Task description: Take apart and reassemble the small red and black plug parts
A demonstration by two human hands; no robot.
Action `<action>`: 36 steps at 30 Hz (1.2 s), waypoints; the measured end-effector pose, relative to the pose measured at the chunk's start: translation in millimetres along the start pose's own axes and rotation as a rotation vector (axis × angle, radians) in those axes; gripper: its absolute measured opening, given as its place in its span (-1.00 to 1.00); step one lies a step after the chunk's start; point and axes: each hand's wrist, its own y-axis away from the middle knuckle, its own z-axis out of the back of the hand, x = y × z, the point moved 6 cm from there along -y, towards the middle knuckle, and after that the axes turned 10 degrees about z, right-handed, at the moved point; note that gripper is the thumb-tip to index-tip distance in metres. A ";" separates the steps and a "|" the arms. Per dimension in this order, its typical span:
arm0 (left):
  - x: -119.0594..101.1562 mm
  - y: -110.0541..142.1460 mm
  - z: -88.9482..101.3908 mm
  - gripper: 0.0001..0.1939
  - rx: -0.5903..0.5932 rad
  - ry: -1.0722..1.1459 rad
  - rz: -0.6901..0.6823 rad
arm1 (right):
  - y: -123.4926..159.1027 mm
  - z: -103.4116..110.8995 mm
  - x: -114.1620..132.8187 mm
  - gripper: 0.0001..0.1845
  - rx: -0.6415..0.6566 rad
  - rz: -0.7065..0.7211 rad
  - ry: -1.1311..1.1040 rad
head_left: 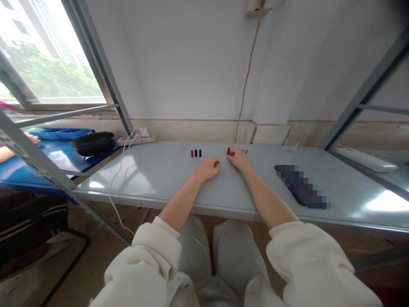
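My right hand (238, 159) pinches a small red cylinder (228, 151) between thumb and fingertips, just above or at the grey tabletop. To its left, my left hand (208, 168) rests on the table with its fingers curled in; what lies inside them, if anything, is hidden. Beyond the left hand, a red cylinder (192, 153) and two black cylinders, one in the middle (196, 152) and one on the right (200, 152), stand upright in a short row. Small dark pieces (244, 151) lie behind the right hand, partly covered by it.
A pixelated dark flat object (302, 186) lies right of my right arm. A power strip (137, 139) with a white cable (112, 183) is at the back left. A clear object (291, 147) sits at the back right. Another person's hand (32, 138) shows far left.
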 end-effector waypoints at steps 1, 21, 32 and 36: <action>-0.1 0.1 0.1 -0.78 0.001 0.001 0.001 | -0.2 -0.3 -0.2 -0.77 -0.004 0.003 0.000; -0.5 0.8 -1.2 -0.76 0.038 -0.031 0.023 | 1.9 6.8 -13.6 -0.80 -0.016 -0.013 0.030; 28.6 3.4 21.9 -0.42 -0.205 -0.147 0.403 | 5.0 9.2 -12.8 -0.73 -0.002 -0.034 0.079; 35.3 3.0 19.9 -0.37 -0.172 -0.140 0.461 | 10.4 13.8 -8.8 -0.67 0.059 -0.082 0.090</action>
